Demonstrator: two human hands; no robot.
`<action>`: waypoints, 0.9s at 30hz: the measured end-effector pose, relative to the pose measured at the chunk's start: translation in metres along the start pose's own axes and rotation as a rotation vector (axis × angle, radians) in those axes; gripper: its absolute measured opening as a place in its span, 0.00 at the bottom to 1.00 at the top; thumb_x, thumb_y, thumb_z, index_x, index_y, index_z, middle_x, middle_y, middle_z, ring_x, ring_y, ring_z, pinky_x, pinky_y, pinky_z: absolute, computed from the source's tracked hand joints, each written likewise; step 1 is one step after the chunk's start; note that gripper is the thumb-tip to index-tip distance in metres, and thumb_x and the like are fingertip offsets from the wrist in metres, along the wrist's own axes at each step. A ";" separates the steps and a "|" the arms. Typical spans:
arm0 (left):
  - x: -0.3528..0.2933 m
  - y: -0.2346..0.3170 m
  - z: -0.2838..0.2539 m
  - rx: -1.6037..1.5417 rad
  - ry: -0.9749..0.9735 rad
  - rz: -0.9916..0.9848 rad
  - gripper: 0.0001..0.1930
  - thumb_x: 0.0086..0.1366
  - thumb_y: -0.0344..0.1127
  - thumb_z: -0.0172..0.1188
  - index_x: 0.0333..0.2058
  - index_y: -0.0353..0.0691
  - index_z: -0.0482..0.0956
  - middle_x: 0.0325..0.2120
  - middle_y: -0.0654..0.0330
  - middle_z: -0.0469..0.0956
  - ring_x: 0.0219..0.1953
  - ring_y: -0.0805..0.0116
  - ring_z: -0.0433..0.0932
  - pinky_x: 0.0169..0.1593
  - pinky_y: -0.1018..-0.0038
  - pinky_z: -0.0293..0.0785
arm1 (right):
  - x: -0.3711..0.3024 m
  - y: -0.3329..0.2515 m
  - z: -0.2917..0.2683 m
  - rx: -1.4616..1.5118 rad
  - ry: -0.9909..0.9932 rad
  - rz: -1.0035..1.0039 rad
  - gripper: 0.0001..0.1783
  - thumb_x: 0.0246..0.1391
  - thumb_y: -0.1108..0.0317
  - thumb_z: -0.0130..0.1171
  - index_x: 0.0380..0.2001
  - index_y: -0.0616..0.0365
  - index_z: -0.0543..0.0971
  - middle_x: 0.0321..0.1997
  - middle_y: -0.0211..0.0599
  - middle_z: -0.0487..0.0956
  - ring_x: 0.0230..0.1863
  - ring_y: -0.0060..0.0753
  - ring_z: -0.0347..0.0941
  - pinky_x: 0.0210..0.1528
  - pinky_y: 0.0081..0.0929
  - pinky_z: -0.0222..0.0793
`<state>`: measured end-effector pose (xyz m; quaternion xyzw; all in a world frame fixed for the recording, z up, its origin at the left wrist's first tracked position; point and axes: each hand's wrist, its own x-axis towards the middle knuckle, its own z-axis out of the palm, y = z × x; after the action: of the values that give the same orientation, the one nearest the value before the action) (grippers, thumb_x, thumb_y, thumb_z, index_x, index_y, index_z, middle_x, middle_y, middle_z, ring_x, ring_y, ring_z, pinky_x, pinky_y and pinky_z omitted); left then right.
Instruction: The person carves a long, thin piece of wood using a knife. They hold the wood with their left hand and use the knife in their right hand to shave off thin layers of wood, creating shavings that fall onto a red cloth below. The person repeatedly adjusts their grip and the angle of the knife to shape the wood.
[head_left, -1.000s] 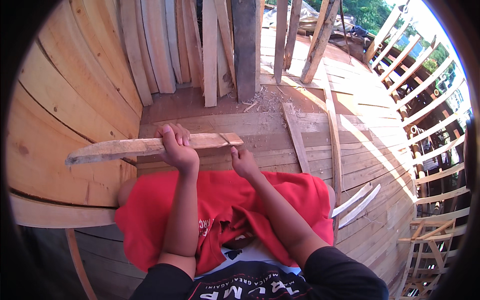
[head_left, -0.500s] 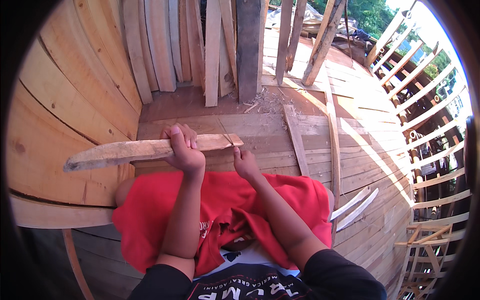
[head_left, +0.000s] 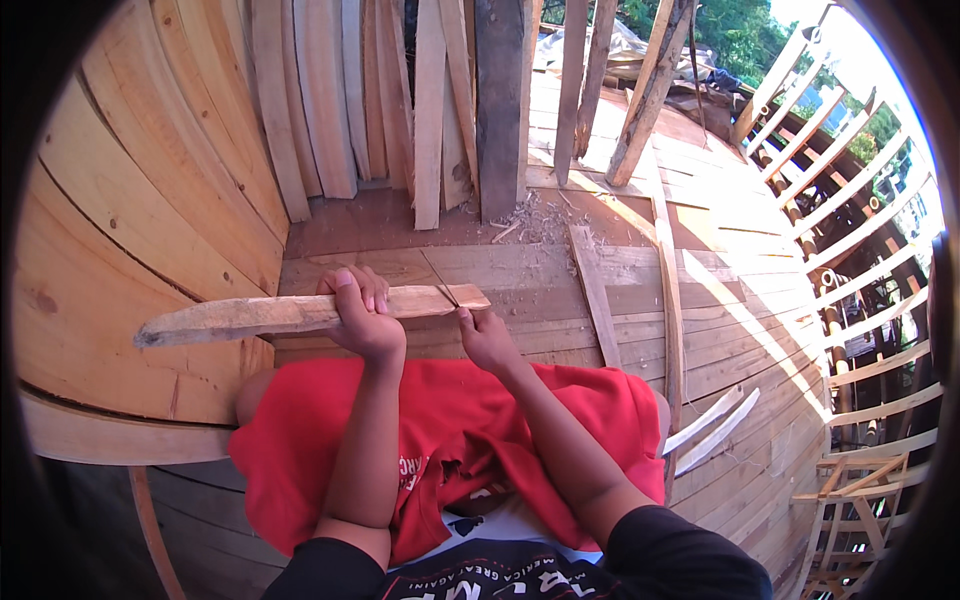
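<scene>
My left hand (head_left: pixel 362 312) is wrapped round the middle of a long, roughly shaped piece of wood (head_left: pixel 240 318), held level above my lap. One end tapers toward the plank wall on the left. Near its right end, my right hand (head_left: pixel 487 340) is closed in a pinch on a thin dark strand (head_left: pixel 438 276). That strand lies slantwise across the top of the wood, its far end sticking out beyond the edge. Whether it is cord, wire or a thin strip I cannot make out.
A plank wall (head_left: pixel 150 190) curves up on the left. Several upright boards (head_left: pixel 325 110) lean at the back, with wood shavings (head_left: pixel 540 220) by them. Loose strips (head_left: pixel 595 290) and two pale curved pieces (head_left: pixel 715 430) lie on the plank floor (head_left: pixel 740 365). Slats (head_left: pixel 850 235) stand along the right.
The far end of the thin strand now reaches further out past the wood, and my right hand has shifted slightly left along it. My left hand keeps its grip. The view has tilted slightly.
</scene>
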<state>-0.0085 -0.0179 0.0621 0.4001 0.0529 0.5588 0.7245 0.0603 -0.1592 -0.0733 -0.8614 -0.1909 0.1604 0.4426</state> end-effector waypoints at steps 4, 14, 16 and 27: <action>0.003 -0.004 0.014 0.024 0.047 -0.028 0.19 0.67 0.37 0.48 0.17 0.47 0.55 0.12 0.69 0.54 0.14 0.79 0.52 0.21 0.78 0.51 | 0.012 0.010 -0.023 -0.042 -0.080 0.080 0.30 0.65 0.49 0.44 0.25 0.68 0.79 0.31 0.68 0.77 0.41 0.67 0.75 0.44 0.55 0.69; -0.006 0.000 0.010 -0.008 -0.093 -0.010 0.17 0.68 0.34 0.48 0.20 0.47 0.55 0.12 0.70 0.55 0.14 0.80 0.52 0.22 0.78 0.52 | 0.013 0.009 -0.020 -0.167 -0.006 0.137 0.31 0.64 0.47 0.44 0.28 0.69 0.79 0.32 0.67 0.78 0.41 0.66 0.76 0.44 0.52 0.69; -0.011 0.001 0.014 0.003 -0.130 -0.029 0.17 0.67 0.34 0.48 0.20 0.47 0.55 0.12 0.69 0.55 0.14 0.80 0.52 0.23 0.78 0.53 | 0.005 0.005 -0.017 -0.096 -0.027 0.054 0.32 0.64 0.46 0.44 0.26 0.69 0.77 0.32 0.67 0.77 0.41 0.65 0.76 0.42 0.51 0.68; -0.008 -0.003 0.008 -0.100 -0.345 -0.038 0.16 0.68 0.34 0.49 0.21 0.45 0.56 0.13 0.68 0.56 0.14 0.81 0.53 0.20 0.81 0.52 | 0.001 -0.030 -0.039 -0.071 -0.076 0.013 0.33 0.64 0.44 0.46 0.23 0.70 0.74 0.21 0.58 0.75 0.28 0.58 0.74 0.34 0.47 0.66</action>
<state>-0.0054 -0.0293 0.0629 0.4523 -0.0927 0.4701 0.7522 0.0728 -0.1703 -0.0273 -0.8711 -0.2077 0.1889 0.4030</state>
